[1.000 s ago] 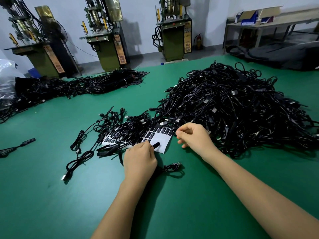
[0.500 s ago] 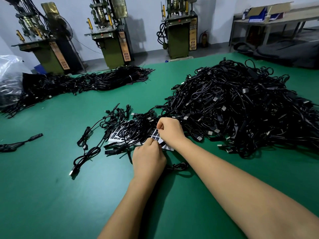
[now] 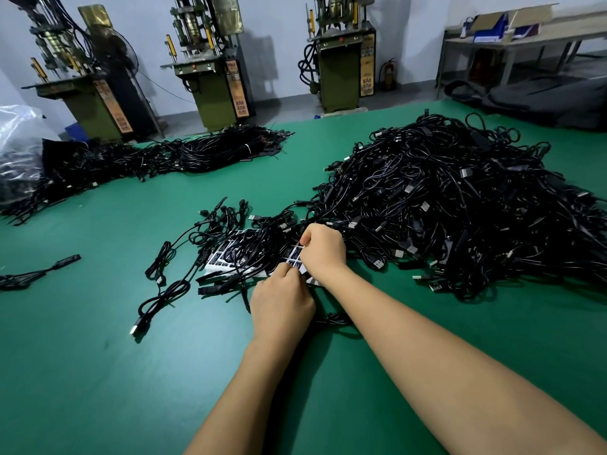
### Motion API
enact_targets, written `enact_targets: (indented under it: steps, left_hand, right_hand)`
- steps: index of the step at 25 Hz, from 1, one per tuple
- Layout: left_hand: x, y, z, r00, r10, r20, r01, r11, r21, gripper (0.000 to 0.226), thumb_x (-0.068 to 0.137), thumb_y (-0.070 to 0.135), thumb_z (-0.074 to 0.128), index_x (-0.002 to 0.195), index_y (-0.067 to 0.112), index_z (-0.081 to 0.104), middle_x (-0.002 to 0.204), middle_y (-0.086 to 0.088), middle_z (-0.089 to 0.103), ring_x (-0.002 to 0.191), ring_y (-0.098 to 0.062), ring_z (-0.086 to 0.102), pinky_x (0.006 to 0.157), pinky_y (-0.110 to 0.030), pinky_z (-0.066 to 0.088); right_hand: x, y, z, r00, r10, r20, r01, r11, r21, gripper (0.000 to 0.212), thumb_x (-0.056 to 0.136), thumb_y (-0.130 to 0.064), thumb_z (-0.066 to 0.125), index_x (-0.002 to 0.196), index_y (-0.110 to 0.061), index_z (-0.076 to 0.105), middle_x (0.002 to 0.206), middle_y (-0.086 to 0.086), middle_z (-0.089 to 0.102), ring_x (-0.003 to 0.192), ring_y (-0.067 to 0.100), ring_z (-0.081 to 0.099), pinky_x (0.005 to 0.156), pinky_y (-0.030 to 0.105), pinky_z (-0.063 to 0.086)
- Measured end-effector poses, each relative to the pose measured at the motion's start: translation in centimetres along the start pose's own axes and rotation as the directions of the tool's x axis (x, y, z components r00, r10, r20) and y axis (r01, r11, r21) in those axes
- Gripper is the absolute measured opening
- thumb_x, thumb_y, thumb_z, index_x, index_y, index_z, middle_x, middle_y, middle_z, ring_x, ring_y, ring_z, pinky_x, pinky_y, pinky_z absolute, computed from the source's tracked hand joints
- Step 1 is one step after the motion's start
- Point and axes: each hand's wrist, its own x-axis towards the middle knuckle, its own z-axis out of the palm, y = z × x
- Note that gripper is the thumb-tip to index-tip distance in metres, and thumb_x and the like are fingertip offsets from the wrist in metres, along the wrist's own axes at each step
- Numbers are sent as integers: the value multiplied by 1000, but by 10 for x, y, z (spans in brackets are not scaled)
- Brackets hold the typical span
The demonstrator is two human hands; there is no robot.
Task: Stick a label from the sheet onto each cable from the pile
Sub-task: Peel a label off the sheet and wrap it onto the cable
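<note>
Hands meet over sheet (image 3: 226,257) beside pile (image 3: 460,205): right hand (image 3: 323,249) fingers pinch a label; left hand (image 3: 282,303) fingers curled, contents hidden.

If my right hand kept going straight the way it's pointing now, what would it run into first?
Probably the loose black cables lying over the white label sheet, just beyond the right hand, whose fingers point up and left. Depth is hard to judge.

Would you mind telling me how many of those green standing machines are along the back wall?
3. One machine stands at far left, one left of centre, and one right of centre. Others may lie beyond the picture's left edge.
</note>
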Motion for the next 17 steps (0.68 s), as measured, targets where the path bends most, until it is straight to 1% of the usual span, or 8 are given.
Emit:
enact_targets:
  steps: [3,6,9,11,13,17]
  left_hand:
    - [1,0,1,1000,-10,-3,10,1000,-7,14,87,14,49,78,8,58,87,-6,55,76,-34,56,56,-33,24]
    - [1,-1,2,1000,-13,4,13,1000,0,14,87,15,48,78,9,57,87,-5,55,77,-32,56,57,-33,23]
    - [1,-1,1,1000,-15,24,15,1000,6,13,87,16,49,81,9,57,90,-5,55,80,-32,56,57,-34,25]
    - [1,0,0,999,-18,27,19,999,-31,10,85,16,52,79,9,56,88,-5,55,78,-33,55,57,-34,24]
    - [1,0,-1,999,-27,38,29,998,-50,10,84,18,54,78,10,56,86,-4,54,76,-32,55,56,-35,24]
    - [1,0,-2,999,-24,31,26,998,-62,10,83,17,54,77,9,55,85,-6,55,76,-33,54,56,-36,27]
  right_hand:
    - [-1,-1,-1,999,32,9,-32,999,33,27,82,8,46,93,-9,65,101,10,66,96,30,59,73,32,47]
    - [0,0,0,999,21,29,-22,999,27,27,82,7,46,94,-9,63,101,9,65,95,29,59,70,30,44]
    - [-3,1,3,1000,-23,-6,22,999,-33,27,83,8,46,98,-9,62,103,8,63,98,28,57,72,30,40]
    - [-7,-1,8,997,-62,-38,58,993,-102,31,83,10,42,99,-7,62,103,9,63,99,29,55,72,30,38]
    - [-8,-3,11,996,-70,-59,62,989,-138,32,83,11,41,100,-6,63,102,10,65,100,29,55,72,31,38]
    - [-5,-4,9,996,-80,-42,71,982,-176,31,83,11,43,98,-6,63,101,10,65,99,27,55,73,32,40]
